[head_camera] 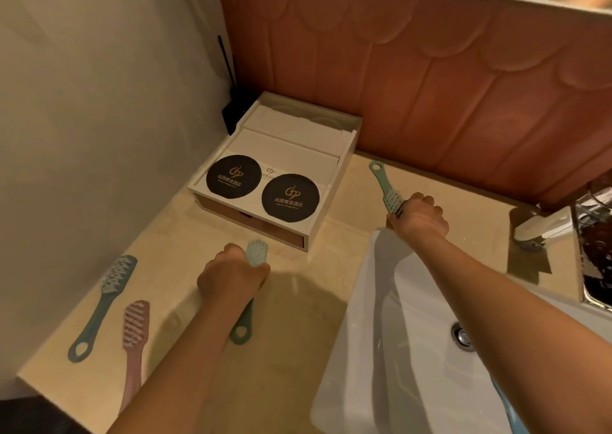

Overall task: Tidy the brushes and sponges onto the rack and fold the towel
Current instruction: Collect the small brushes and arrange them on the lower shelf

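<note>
My left hand (231,273) grips a teal brush (256,251) at its neck on the beige counter; the bristle head pokes out past my fingers and the looped handle end shows under my wrist. My right hand (419,216) grips a second green brush (384,185) by its bristle head, handle pointing away toward the wall. Another teal brush (106,298) and a pink brush (135,331) lie on the counter at the left. No sponge, rack or towel is visible.
A white amenity box (344,155) with two black round coasters (233,176) stands in the corner against the red wall. A white sink basin (381,351) lies right of centre, its drain by my right forearm. A chrome tap (543,226) is at the right.
</note>
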A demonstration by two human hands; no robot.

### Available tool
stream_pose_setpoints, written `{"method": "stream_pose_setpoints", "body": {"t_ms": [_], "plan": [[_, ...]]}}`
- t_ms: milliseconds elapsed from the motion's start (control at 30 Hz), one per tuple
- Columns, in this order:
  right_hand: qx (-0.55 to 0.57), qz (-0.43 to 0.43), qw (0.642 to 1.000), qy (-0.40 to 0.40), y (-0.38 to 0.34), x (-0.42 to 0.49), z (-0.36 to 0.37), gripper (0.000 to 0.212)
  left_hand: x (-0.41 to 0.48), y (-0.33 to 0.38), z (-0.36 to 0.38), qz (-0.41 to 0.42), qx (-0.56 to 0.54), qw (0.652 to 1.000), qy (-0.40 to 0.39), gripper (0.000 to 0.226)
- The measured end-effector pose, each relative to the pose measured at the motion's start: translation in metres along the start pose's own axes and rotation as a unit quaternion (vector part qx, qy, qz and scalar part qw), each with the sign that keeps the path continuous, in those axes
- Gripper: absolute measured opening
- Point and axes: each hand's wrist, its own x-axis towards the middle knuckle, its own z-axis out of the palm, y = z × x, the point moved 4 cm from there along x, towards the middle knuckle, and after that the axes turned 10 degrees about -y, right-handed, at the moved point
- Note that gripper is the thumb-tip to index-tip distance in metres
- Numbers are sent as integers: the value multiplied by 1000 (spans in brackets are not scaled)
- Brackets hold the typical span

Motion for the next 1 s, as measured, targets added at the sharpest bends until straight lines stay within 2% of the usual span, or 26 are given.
{"method": "stream_pose_setpoints", "body": {"t_ms": [100, 200, 300, 400, 467, 567, 667, 733, 800, 867, 1000], "plan": [[16, -11, 1000, 24, 8, -8, -2, 50, -13, 2, -3, 26, -36, 999, 9, 43], [122, -75, 988, 60, 17, -25, -2, 40, -28, 6, -11, 59, -47, 997, 16, 44], [302, -135, 939, 93, 28, -48, -5, 31, -47, 16, -10, 100, -76, 992, -12, 39], [423, -175, 881, 117, 43, -77, -11, 26, -65, 26, -6, 153, -153, 975, -50, 36], [478, -201, 847, 121, 54, -96, -13, 19, -76, 36, -4, 191, -231, 950, -85, 36], [522, -214, 815, 131, 74, -127, -17, 12, -98, 54, 0, 229, -339, 900, -148, 30], [570, -192, 787, 136, 103, -154, -13, 14, -123, 71, 13, 225, -432, 832, -264, 18], [616, -165, 761, 123, 125, -167, -6, 16, -135, 80, 23, 221, -462, 803, -306, 19], [654, -142, 734, 115, 147, -178, -2, 17, -147, 87, 35, 205, -492, 781, -324, 20], [665, -124, 727, 118, 172, -190, -1, 22, -160, 97, 48, 192, -512, 765, -340, 17], [684, -91, 715, 113, 215, -206, 2, 29, -187, 119, 69, 211, -490, 768, -355, 6]]}}
